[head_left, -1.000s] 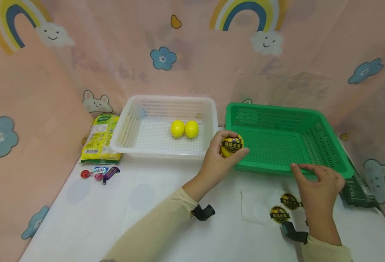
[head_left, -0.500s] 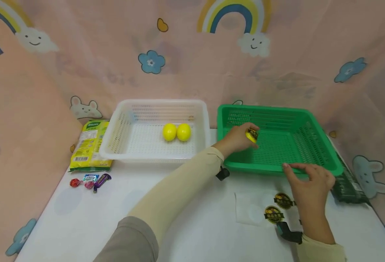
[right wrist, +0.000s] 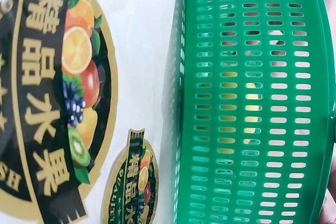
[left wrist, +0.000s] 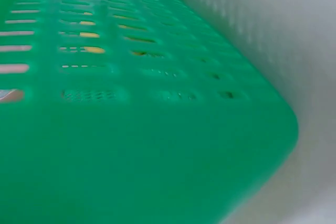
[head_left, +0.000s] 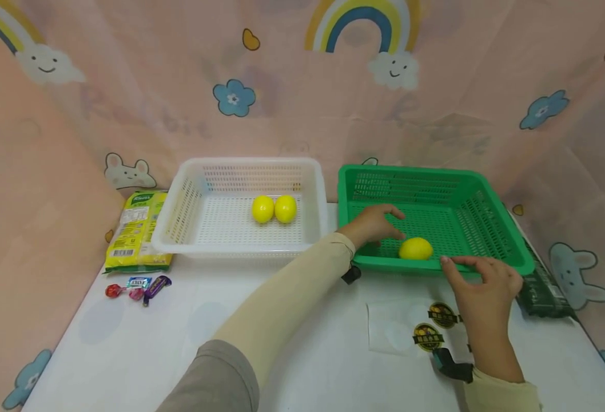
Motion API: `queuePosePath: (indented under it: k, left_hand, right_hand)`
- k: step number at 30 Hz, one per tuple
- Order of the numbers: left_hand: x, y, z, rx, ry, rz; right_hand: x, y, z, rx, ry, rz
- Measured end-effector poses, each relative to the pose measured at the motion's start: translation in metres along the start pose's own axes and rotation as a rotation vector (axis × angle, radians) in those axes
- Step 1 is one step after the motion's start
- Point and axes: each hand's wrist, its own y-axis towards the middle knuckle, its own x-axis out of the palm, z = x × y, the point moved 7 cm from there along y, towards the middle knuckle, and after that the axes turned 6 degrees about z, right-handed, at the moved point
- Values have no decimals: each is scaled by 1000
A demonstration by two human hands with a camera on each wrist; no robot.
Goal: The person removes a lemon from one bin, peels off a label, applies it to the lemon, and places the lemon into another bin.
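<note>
I have the yellow fruit (head_left: pixel 416 249) lying in the green basket (head_left: pixel 421 171), near its front rim (head_left: pixel 395 263), toward the far right corner of the counter (head_left: pixel 323 360). Just beside it, my left hand (head_left: pixel 375 224) hangs with fingers loosely apart, holding nothing, its forearm (head_left: pixel 282 306) slanting rightward over the counter. My right hand (head_left: pixel 488 292) pinches that front rim.

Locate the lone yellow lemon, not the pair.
In the head view, the lone yellow lemon lies right of centre, inside the green basket by its front rim, between the left hand and the right hand.
</note>
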Motion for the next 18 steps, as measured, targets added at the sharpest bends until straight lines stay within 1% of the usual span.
queuePosePath:
  k: [3, 4, 7, 10, 12, 13, 15, 18]
  left_hand:
    - [-2, -3, 4, 64, -47, 28]
    - [-4, -5, 4, 91, -82, 38]
    - [-9, -16, 7, 178, -251, 46]
    - [-16, -36, 9, 259, -396, 53]
    - [-22, -52, 10, 302, -446, 70]
    - [-26, -60, 9, 314, -459, 83]
    - [-33, -77, 6, 316, -486, 108]
    - [-46, -97, -5, 322, -520, 152]
  right_hand:
    - [-1, -1, -2, 0, 0, 0]
    - [0, -1, -3, -2, -2, -2]
    - [2, -2, -4, 11, -15, -14]
    - [3, -1, -4, 11, -44, -27]
    - [4, 0, -4, 19, -63, -39]
    - [4, 0, -3, 17, -72, -43]
    - [3, 1, -3, 8, -86, -45]
    - [1, 2, -5, -7, -106, -51]
